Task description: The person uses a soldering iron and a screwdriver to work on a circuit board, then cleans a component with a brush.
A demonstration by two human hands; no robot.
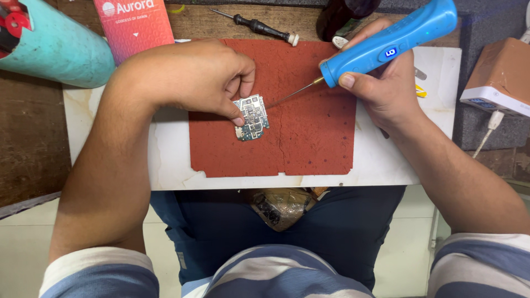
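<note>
A small green circuit board (253, 117) lies on a red-brown work mat (309, 138). My left hand (193, 77) rests on the mat and presses the board's left edge with a fingertip. My right hand (381, 83) grips a blue powered hand tool (386, 41). The tool's thin metal tip (292, 94) slants down to the left and ends just right of the board's top corner.
The mat sits on a white slab (386, 165). Behind it lie a black-handled screwdriver (259, 26), a dark bottle (342, 14), a red booklet (135, 25) and a teal cylinder (55, 47). A white box with a cable (497, 83) stands at right.
</note>
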